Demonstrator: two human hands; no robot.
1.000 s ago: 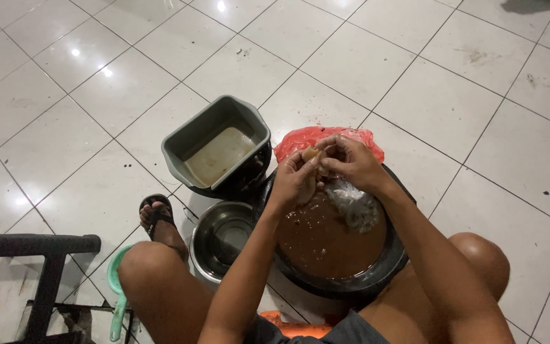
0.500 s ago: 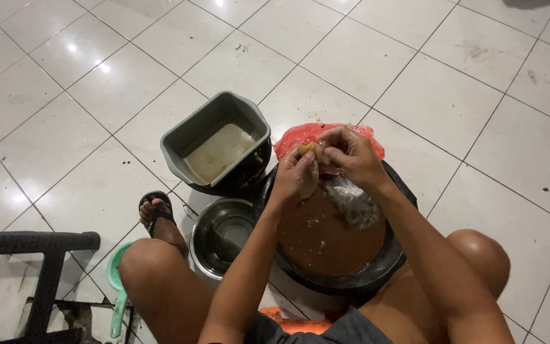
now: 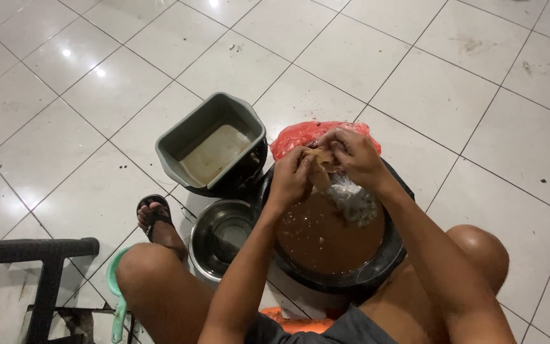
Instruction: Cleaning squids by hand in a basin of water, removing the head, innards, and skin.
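My left hand [image 3: 291, 178] and my right hand [image 3: 351, 156] meet above the far rim of a black round basin [image 3: 386, 264] filled with brown liquid [image 3: 326, 239]. Together they pinch a small tan piece [image 3: 321, 159] between the fingers. A clear plastic bag [image 3: 354, 200] hangs from under my right hand, down to the liquid. A red plastic bag [image 3: 300, 135] lies on the floor just beyond the hands.
A grey rectangular tub [image 3: 208, 143] with pale liquid stands at the left on a dark pot. A steel bowl [image 3: 221, 237] sits beside the basin. My sandalled foot [image 3: 155, 220], a green scoop [image 3: 117, 299] and a black stool [image 3: 39, 255] are at lower left. White floor tiles [image 3: 453, 83] surround everything.
Both hands stay joined over the basin, fingers working slightly on the tan piece. The basin, tub and bowl have not moved.
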